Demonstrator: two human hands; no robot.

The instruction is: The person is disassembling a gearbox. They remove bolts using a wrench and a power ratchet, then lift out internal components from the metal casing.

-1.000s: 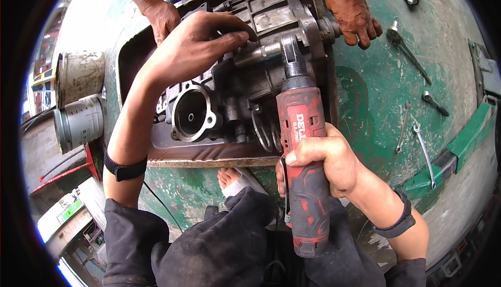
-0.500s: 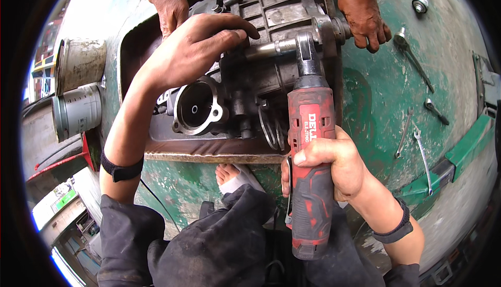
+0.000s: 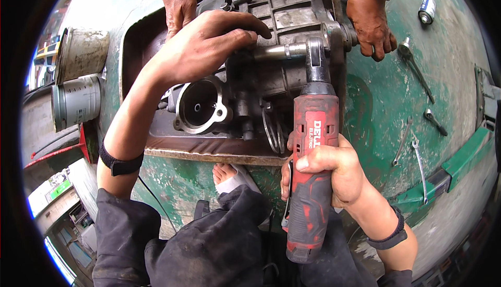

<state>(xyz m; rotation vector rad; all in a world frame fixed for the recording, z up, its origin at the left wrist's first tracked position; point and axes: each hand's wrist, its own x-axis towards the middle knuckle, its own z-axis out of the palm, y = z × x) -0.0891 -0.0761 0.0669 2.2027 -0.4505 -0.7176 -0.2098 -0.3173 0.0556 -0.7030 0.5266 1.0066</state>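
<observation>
My right hand point(image 3: 334, 169) is wrapped around a red and black cordless ratchet wrench point(image 3: 311, 203). The wrench's head meets a long silver socket point(image 3: 279, 52), which lies sideways against a grey metal gearbox housing point(image 3: 292, 18). My left hand point(image 3: 203, 44) rests palm down over the housing at the socket's far-left end, thumb and forefinger apart; its other fingers are partly hidden. A round flanged opening point(image 3: 198, 107) faces up below that hand. Another person's hands hold the work from across: one point(image 3: 179, 7) behind my left hand, one point(image 3: 369, 28) by the housing's right end.
The housing sits in a shallow metal tray point(image 3: 224, 157) on a green floor. To the right lie a ratchet point(image 3: 416, 73), a smaller ratchet point(image 3: 435, 122), two spanners point(image 3: 420, 172) and a small can point(image 3: 427, 10). Two buckets point(image 3: 78, 101) stand left. My bare foot point(image 3: 224, 174) is close to the tray.
The whole view has shifted slightly, so the housing and hands appear a little lower and further right. Both of my hands keep their places on the wrench and housing.
</observation>
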